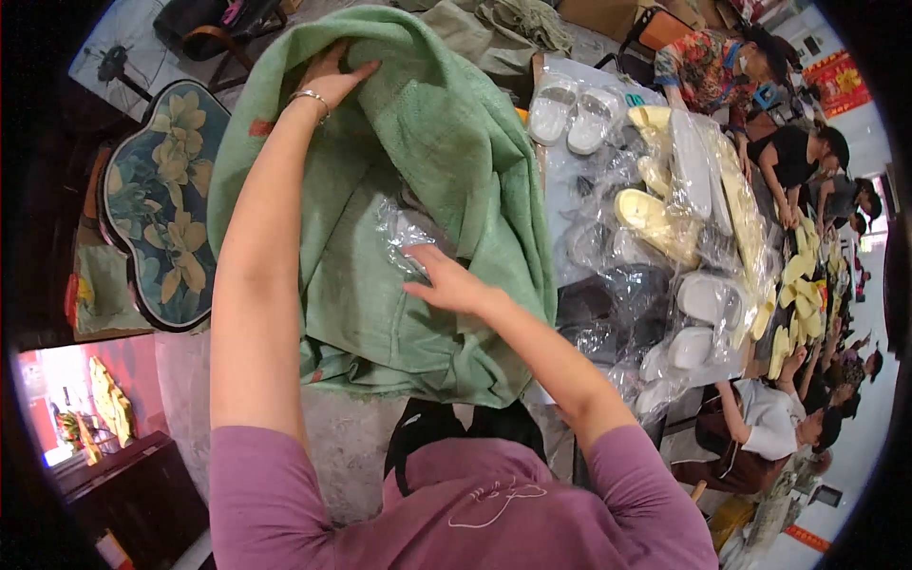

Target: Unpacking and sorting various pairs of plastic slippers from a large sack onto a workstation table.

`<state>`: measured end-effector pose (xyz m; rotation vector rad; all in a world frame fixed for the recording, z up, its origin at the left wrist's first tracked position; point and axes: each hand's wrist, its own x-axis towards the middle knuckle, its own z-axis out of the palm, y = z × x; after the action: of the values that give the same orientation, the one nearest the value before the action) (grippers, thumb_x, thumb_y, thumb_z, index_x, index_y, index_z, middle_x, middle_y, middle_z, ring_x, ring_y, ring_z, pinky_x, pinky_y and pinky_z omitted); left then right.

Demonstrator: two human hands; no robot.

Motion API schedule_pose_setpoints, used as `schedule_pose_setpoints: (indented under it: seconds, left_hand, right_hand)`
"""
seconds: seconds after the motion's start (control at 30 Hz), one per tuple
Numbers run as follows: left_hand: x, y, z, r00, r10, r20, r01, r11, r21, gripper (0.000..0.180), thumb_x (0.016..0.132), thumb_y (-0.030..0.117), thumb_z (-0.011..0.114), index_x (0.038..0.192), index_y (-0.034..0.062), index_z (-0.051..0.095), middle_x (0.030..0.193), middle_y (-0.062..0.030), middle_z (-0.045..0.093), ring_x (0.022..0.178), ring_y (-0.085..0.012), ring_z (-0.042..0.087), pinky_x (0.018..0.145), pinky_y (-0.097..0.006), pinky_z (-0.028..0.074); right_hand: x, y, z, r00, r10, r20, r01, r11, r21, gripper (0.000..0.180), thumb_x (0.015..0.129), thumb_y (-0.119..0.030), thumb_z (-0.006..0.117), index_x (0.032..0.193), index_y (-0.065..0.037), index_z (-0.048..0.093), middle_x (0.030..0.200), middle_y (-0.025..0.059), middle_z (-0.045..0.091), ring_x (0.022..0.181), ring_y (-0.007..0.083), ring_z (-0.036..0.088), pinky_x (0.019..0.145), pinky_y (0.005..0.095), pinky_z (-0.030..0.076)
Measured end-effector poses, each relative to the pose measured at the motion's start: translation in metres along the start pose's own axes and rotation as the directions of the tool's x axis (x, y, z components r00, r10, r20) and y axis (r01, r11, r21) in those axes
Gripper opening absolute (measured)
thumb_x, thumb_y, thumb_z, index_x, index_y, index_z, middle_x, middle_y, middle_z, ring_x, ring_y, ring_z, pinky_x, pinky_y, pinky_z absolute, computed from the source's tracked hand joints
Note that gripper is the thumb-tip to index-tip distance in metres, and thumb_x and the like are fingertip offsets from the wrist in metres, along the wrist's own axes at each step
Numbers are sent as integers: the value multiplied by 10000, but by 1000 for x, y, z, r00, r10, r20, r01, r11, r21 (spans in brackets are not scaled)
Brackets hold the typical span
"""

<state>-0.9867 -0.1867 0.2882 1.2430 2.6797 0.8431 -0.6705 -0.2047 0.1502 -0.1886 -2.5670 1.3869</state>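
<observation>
A large green woven sack (446, 152) stands in front of me with its mouth wide. My left hand (331, 78), a bracelet at the wrist, is inside its far rim. Thumb and a finger are spread against the cloth, and the other fingers are partly hidden by it. Down in the sack lies a pale slipper in clear plastic wrap (410, 228). My right hand (446, 280) reaches in from the right with its fingers apart, the tips at the wrapped slipper's near edge. I cannot tell whether they press on it.
Right of the sack, a table holds wrapped slippers in yellow (655, 223), black (613, 304) and white (698, 347). An unwrapped white pair (575, 114) lies at its far end. Several people (788, 157) sit along the right. A flower-patterned chair back (161, 204) stands at left.
</observation>
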Motion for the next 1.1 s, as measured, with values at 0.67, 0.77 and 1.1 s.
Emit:
schedule_pose_setpoints:
  seconds: [0.67, 0.77, 1.1]
  left_hand:
    - [-179, -49, 222, 759, -604, 244, 651, 696, -302, 746, 649, 426, 691, 1168, -40, 424, 1101, -271, 524, 1015, -397, 516, 859, -429, 417]
    - [-194, -62, 235, 783, -422, 456, 579, 763, -287, 483, 693, 448, 633, 903, 13, 619, 927, -211, 614, 861, -385, 583, 766, -421, 454]
    - [-266, -84, 201, 533, -770, 351, 550, 0, -835, 315, 882, 296, 509, 954, -2, 582, 837, -76, 589, 792, -151, 544, 693, -310, 430]
  right_hand:
    - [131, 98, -16, 832, 345, -434, -553, 582, -597, 1024, 604, -483, 711, 1340, 11, 199, 1330, 241, 297, 1230, 446, 256, 969, 512, 313]
    - [143, 130, -39, 750, 165, -641, -609, 549, -572, 888, 639, -487, 664, 1247, 63, 325, 1329, 246, 320, 1205, 453, 290, 913, 528, 340]
    - [145, 109, 6, 855, 433, -286, -506, 576, -642, 380, 750, -368, 590, 935, -36, 604, 881, 207, 606, 836, 355, 587, 754, 420, 469]
